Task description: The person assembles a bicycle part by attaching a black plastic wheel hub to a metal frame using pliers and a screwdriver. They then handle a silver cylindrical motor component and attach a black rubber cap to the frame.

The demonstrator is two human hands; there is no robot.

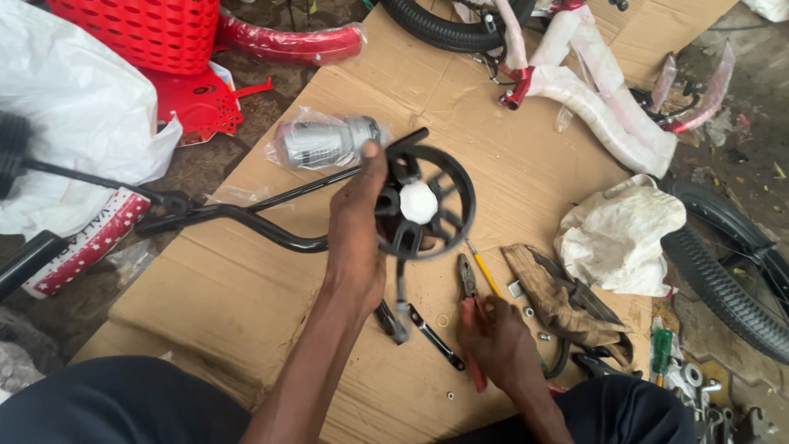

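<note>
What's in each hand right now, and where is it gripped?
Left hand grips the small black wheel by its rim. Right hand closes on the pliers at their red handles.

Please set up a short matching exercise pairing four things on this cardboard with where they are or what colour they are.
Things:
1. small black wheel
2. pliers
3. crumpled white cloth
4. plastic basket

Descriptions:
A. red, top left
B. held up in the left hand
C. under the right hand
D. lying beside a bicycle tyre

Pairs: 1-B, 2-C, 3-D, 4-A
</note>
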